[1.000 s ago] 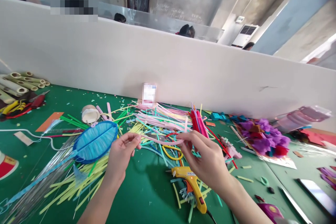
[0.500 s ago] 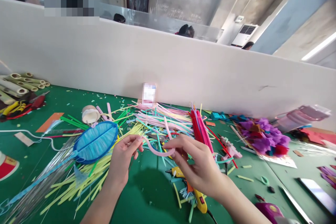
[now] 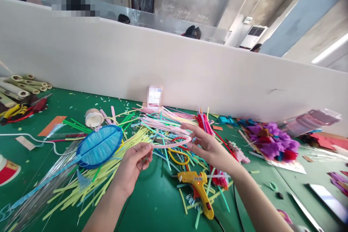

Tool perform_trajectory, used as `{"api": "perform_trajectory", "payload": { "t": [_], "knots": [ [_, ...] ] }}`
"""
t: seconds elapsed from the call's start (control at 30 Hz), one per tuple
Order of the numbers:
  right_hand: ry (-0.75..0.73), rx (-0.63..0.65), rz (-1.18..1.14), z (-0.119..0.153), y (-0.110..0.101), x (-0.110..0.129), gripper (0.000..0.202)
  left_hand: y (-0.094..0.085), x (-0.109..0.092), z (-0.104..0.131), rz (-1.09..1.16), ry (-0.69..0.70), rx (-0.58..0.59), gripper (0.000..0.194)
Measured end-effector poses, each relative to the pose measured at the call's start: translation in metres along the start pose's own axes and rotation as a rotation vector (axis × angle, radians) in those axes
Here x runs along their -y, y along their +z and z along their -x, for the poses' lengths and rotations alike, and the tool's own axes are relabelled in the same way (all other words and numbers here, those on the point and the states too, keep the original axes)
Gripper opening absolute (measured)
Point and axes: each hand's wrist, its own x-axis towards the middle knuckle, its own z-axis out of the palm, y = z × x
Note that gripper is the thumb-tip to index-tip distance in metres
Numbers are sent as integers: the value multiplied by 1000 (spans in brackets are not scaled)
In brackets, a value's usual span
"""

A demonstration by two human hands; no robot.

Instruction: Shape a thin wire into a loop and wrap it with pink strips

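Note:
A pink pipe cleaner (image 3: 171, 145) stretches between my two hands above the table, bending back at its right end. My left hand (image 3: 138, 159) pinches its left end between thumb and fingertips. At the bend, my right hand (image 3: 208, 146) has thumb and fingers around the pipe cleaner; the exact contact is partly hidden. Below the right hand lies a yellow glue gun (image 3: 197, 185), nozzle to the left. A blue leaf-shaped piece (image 3: 100, 146) with a wrapped stem rests left of my left hand, over yellow-green pipe cleaners (image 3: 67, 195).
Behind the hands are heaped pink pipe cleaners (image 3: 165, 125) and a red bundle (image 3: 205, 123). Purple flower-like pieces (image 3: 272, 137) and a phone (image 3: 328, 201) lie right. Pliers (image 3: 38, 105) and bamboo tubes (image 3: 24, 87) sit far left. A white partition (image 3: 163, 58) stands behind.
My right hand has moved up and away, uncovering the glue gun. The pink pipe cleaner, sagging in a curve before, is now straighter between the hands. My left hand has shifted slightly.

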Motion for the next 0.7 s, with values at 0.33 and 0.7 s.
{"api": "perform_trajectory", "payload": {
  "t": [0.33, 0.7],
  "knots": [
    [-150, -19, 617, -6, 14, -44, 26, 13, -14, 18, 316, -90, 151, 21],
    [-213, -94, 488, 1, 5, -27, 48, 14, -18, 14, 23, 29, 163, 23]
  ]
}}
